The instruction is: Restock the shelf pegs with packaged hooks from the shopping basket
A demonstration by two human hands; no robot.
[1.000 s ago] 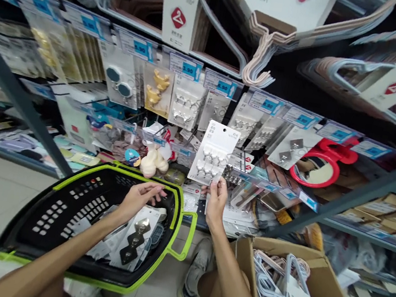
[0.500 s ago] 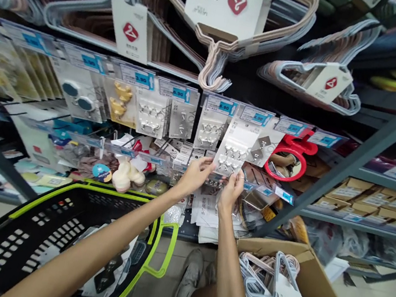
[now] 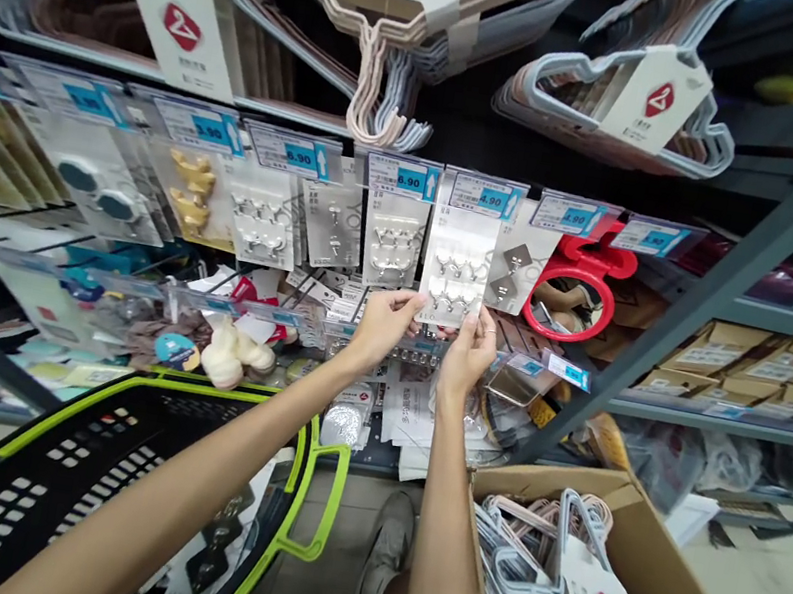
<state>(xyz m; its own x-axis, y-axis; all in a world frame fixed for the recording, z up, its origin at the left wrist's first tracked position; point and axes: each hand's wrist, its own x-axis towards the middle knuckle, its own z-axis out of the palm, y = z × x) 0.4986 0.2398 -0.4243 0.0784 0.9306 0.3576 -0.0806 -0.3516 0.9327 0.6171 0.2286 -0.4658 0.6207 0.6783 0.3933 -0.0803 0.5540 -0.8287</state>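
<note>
A white card pack of small metallic hooks hangs upright at the rack, its top edge behind a price tag. My left hand pinches its lower left corner. At the lower right corner, my right hand is closed with the thumb on the card's front. On the left is a similar pack of clear hooks; to the right, a card with dark diamond-shaped hooks is partly covered by the held pack.
A black basket with a green rim stands at lower left with packs inside. At lower right, a cardboard box holds hangers. A red-framed mirror hangs at the rack's right, near a grey shelf post. Hangers jut out overhead.
The held hook pack has gone from tilted to upright and sits closer against the rack, its top now behind the price tag. Both hands stay on its lower corners. The view has shifted slightly.
</note>
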